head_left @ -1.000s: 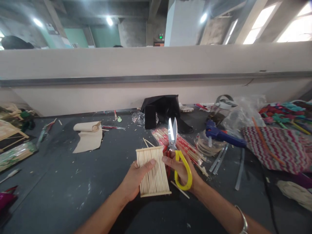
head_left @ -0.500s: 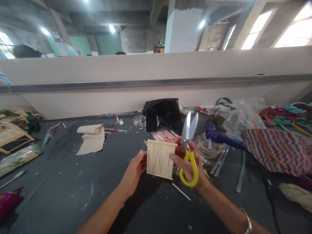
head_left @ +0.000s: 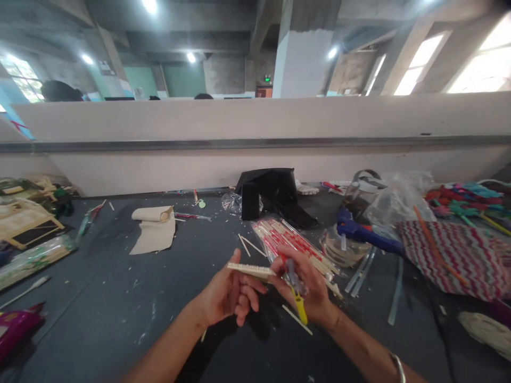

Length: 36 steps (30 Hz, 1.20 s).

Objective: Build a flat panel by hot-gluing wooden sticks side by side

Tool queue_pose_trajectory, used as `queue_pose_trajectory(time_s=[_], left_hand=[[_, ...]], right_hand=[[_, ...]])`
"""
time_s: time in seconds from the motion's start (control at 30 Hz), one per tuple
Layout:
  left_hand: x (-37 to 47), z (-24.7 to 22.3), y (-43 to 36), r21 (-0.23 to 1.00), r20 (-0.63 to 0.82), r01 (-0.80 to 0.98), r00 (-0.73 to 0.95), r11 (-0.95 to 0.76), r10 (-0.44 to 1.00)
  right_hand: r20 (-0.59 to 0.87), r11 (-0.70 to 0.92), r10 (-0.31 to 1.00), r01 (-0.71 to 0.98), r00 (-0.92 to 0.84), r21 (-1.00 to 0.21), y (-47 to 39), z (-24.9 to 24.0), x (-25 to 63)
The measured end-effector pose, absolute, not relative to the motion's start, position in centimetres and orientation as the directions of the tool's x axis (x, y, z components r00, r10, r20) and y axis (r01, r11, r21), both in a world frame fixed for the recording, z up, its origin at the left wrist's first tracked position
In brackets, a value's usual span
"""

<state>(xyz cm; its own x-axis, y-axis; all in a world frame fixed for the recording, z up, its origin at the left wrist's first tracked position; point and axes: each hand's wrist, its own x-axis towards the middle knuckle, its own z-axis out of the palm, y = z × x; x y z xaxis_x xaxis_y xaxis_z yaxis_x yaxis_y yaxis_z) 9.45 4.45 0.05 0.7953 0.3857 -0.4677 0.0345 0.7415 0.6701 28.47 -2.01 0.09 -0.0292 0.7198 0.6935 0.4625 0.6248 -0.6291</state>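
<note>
A small panel of pale thin sticks [head_left: 251, 270], set side by side, is held above the dark table and seen nearly edge-on. My left hand [head_left: 224, 298] has its thumb at the panel's left end and its other fingers loosely curled underneath. At the other end, my right hand [head_left: 315, 291] pinches the panel. The same hand keeps hold of a pair of scissors with a yellow handle [head_left: 300, 307]; the blades are foreshortened and hard to make out. A loose stick [head_left: 297, 320] lies on the table below my right hand.
Beyond my hands lie a plastic pack of sticks [head_left: 295, 242] and a black phone-like slab [head_left: 250, 202]. A blue glue gun [head_left: 369, 234], clear glue sticks [head_left: 361, 271] and a zigzag-patterned cloth [head_left: 451, 258] are on the right. Rolled beige fabric [head_left: 155, 234] rests on the left.
The panel has tilted from facing me to nearly edge-on. The scissors have turned from blades-up to foreshortened. More of the stick pack shows.
</note>
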Motion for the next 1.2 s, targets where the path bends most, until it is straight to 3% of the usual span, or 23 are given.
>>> queue_pose_trajectory(time_s=[0.1,0.23,0.4,0.53,0.63,0.73,0.9,1.03,1.2], left_hand=[[9.3,-0.1,4.6,0.602,-0.424,-0.067,0.818,0.796,0.39],[8.9,0.7,4.4,0.583,-0.257,-0.374,0.757,0.721,0.601],[8.8,1.2,4.4,0.622,-0.207,-0.519,0.613,0.586,0.763],[8.9,1.1,4.4,0.644,-0.193,-0.571,0.523,0.509,0.83],[8.9,1.2,4.1,0.659,-0.215,-0.549,0.516,0.513,0.829],[9.0,1.3,3.7,0.671,-0.242,-0.508,0.538,0.54,0.807],[9.2,1.5,3.1,0.678,-0.249,-0.479,0.564,0.558,0.787],[9.3,1.2,2.7,0.703,-0.209,-0.457,0.6,0.545,0.772],[9.5,0.8,2.2,0.728,-0.192,-0.417,0.638,0.544,0.746]], right_hand=[[0.708,0.675,0.684,0.521,-0.177,-0.523,-2.1,0.4,28.6],[0.718,0.683,0.662,0.566,-0.215,-0.461,-1.9,1.1,28.9],[0.685,0.622,0.727,0.464,-0.043,-0.631,-1.7,1.1,28.9],[0.532,0.512,0.84,0.166,0.109,-0.843,-1.7,0.8,28.1],[0.42,0.424,0.89,0.012,0.176,-0.905,-1.5,0.9,27.6],[0.373,0.39,0.897,-0.029,0.235,-0.92,-1.2,0.9,27.5],[0.469,0.403,0.864,0.305,0.183,-0.863,-1.1,0.2,28.2],[0.556,0.44,0.831,0.58,0.027,-0.685,-1.1,-0.1,28.7],[0.617,0.444,0.783,0.768,-0.082,-0.461,-1.2,-0.5,28.7]])
